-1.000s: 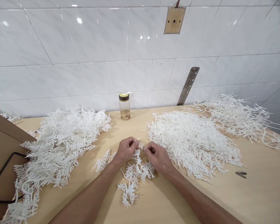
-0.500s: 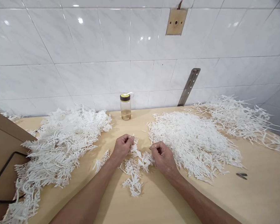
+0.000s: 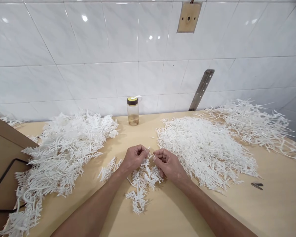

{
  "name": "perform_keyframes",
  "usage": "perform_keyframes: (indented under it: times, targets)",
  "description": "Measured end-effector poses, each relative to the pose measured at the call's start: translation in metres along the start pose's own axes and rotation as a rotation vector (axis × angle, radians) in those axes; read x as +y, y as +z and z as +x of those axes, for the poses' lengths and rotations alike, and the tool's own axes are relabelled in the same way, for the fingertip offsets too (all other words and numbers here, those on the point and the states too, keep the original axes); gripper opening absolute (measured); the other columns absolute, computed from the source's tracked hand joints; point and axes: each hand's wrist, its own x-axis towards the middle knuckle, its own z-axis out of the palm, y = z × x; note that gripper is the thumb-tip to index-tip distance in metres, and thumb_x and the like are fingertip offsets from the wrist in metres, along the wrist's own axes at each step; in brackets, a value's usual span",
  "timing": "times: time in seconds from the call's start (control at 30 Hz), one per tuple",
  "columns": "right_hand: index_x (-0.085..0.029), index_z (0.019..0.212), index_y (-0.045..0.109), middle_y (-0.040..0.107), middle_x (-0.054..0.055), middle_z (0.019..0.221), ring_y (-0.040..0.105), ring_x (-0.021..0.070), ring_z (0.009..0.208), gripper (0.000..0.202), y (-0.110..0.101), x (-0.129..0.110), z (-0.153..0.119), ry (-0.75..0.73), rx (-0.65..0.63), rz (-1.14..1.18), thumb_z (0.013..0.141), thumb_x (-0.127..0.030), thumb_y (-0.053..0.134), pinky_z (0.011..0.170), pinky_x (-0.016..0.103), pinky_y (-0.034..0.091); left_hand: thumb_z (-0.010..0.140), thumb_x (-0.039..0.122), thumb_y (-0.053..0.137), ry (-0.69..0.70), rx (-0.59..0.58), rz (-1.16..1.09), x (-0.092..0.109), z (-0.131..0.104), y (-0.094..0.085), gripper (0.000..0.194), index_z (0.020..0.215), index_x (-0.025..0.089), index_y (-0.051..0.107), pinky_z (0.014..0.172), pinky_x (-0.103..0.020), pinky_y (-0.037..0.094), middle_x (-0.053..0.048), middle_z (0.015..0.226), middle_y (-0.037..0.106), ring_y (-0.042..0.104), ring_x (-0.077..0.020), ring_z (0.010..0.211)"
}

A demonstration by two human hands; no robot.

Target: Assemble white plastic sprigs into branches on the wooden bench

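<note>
Over the middle of the table, my left hand (image 3: 137,158) pinches the upper end of a white branching sprig (image 3: 144,176), which looks like plastic foliage. The sprig hangs and spreads below my fingers, its lower end by the tabletop. My right hand (image 3: 170,165) is close on the right, thumb and forefinger pinched at a small white tip between the hands. A smaller loose piece (image 3: 108,169) lies left of my left wrist. The fingertips partly hide what they grip.
White sprigs are heaped at left (image 3: 64,148) and right (image 3: 204,151), with stringier white strands (image 3: 256,123) at far right. A lidded bottle (image 3: 133,113) stands by the tiled wall. A small dark metal tool (image 3: 257,186) lies at right. A brown box-like panel (image 3: 7,151) borders the left.
My right hand has moved left and my left hand slightly right, so their fingertips are now nearly together. The sprig's lower end has shifted a little left and down.
</note>
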Motion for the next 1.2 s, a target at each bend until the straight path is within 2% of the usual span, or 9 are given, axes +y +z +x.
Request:
perform_keyframes:
  times: [0.13,0.33,0.47,0.67,0.73,0.8,0.9,1.07,1.2]
  targets:
    - [-0.016,0.095,0.066,0.066,0.000,0.068,0.048,0.0073,0.036,0.035,-0.001,-0.007,0.000,0.013,-0.048,-0.098,0.080,-0.047,0.068,0.034,0.020,0.040,0.078,0.042,0.065,-0.015,-0.016,0.020,0.004,-0.004,0.006,0.029,0.067,0.015,0.064,0.053,-0.022,0.035,0.001,0.058,0.056,0.044,-0.0102,0.054]
    - [-0.019,0.079,0.062,0.055,-0.005,0.053,0.047,0.0098,0.032,0.029,0.000,-0.007,0.001,0.002,0.014,-0.174,0.081,-0.048,0.065,0.032,0.022,0.035,0.078,0.041,0.064,-0.014,-0.018,0.040,0.003,-0.004,0.007,0.028,0.069,0.015,0.065,0.057,-0.023,0.038,0.001,0.060,0.057,0.047,-0.0110,0.057]
    - [-0.020,0.075,0.060,0.054,-0.004,0.050,0.047,0.0111,0.036,0.029,0.000,-0.005,0.001,-0.053,0.041,-0.231,0.083,-0.047,0.063,0.036,0.023,0.036,0.078,0.042,0.065,-0.032,-0.010,0.023,0.000,-0.002,0.007,0.029,0.068,0.015,0.063,0.055,-0.023,0.036,0.002,0.058,0.054,0.045,-0.0102,0.055]
    - [-0.020,0.077,0.060,0.061,0.002,0.069,0.055,0.0149,0.062,0.021,0.005,-0.014,-0.009,-0.375,0.111,-0.379,0.090,-0.035,0.055,0.052,0.025,0.043,0.076,0.043,0.067,-0.055,0.089,-0.017,-0.004,0.004,0.005,0.031,0.062,0.016,0.058,0.049,-0.021,0.034,0.003,0.054,0.052,0.043,-0.0090,0.050]
    - [-0.020,0.079,0.059,0.060,0.003,0.073,0.053,0.0147,0.063,0.019,0.008,-0.020,-0.015,-0.497,0.113,-0.412,0.093,-0.032,0.052,0.052,0.025,0.043,0.076,0.045,0.067,-0.100,0.148,-0.073,-0.003,0.006,0.002,0.033,0.062,0.018,0.054,0.044,-0.020,0.029,0.005,0.050,0.046,0.037,-0.0071,0.044]
    - [-0.021,0.082,0.057,0.060,0.004,0.077,0.054,0.0148,0.065,0.017,0.008,-0.025,-0.019,-0.579,0.133,-0.407,0.094,-0.030,0.050,0.054,0.025,0.046,0.076,0.048,0.069,-0.145,0.146,-0.136,-0.002,0.007,-0.002,0.037,0.062,0.018,0.053,0.040,-0.020,0.023,0.007,0.046,0.041,0.029,-0.0053,0.039]
    - [-0.021,0.086,0.058,0.061,0.004,0.077,0.056,0.0143,0.063,0.014,-0.001,-0.030,-0.018,-0.612,0.268,-0.397,0.094,-0.031,0.052,0.052,0.025,0.050,0.074,0.053,0.071,-0.158,0.071,-0.182,0.001,0.006,-0.005,0.040,0.065,0.016,0.060,0.038,-0.019,0.019,0.007,0.045,0.040,0.027,-0.0040,0.037]
    - [-0.019,0.090,0.063,0.065,0.004,0.079,0.061,0.0152,0.065,0.014,-0.037,-0.030,-0.007,-0.629,0.653,-0.453,0.088,-0.032,0.063,0.053,0.026,0.054,0.071,0.053,0.075,-0.162,0.056,-0.179,0.004,0.003,-0.003,0.039,0.068,0.015,0.067,0.037,-0.020,0.023,0.004,0.050,0.050,0.032,-0.0044,0.039]
    - [-0.017,0.097,0.065,0.065,0.006,0.083,0.059,0.0153,0.065,0.014,-0.069,-0.037,-0.001,-0.666,0.900,-0.688,0.086,-0.025,0.060,0.054,0.029,0.055,0.073,0.054,0.073,-0.170,0.019,-0.171,0.007,0.001,-0.002,0.040,0.066,0.015,0.068,0.037,-0.019,0.022,0.004,0.047,0.047,0.032,-0.0048,0.040]
